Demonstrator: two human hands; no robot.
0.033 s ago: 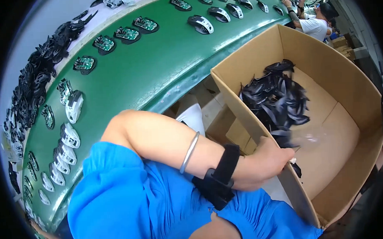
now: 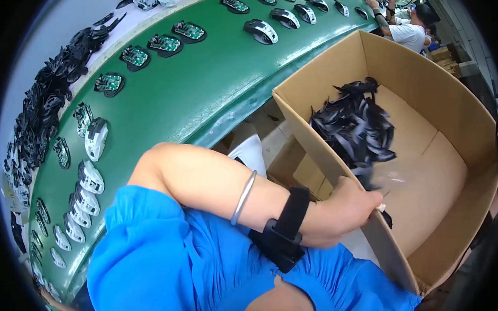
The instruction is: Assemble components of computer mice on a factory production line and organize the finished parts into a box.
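Note:
My left hand (image 2: 349, 207) is closed over the near-left wall of a large open cardboard box (image 2: 438, 88), its fingers hooked over the rim. A small whitish bit shows at the fingertips. Inside the tilted box, a heap of thin, curved black plastic pieces (image 2: 357, 124) lies against the left side. Some of them near my hand are blurred. My right hand does not show; a sliver of skin appears outside the box's right wall, too little to tell what it is.
A green worktable (image 2: 192, 86) curves along the left and top. On it stand rows of mouse bases with circuit boards (image 2: 165, 44) and white-and-black mouse shells (image 2: 96, 140). Black parts (image 2: 44, 108) are piled along its far edge. A co-worker (image 2: 406, 35) sits at the upper right.
The black pieces in the box have shifted slightly left, toward the near-left wall. The box has tipped or moved a touch, and my left hand keeps its grip.

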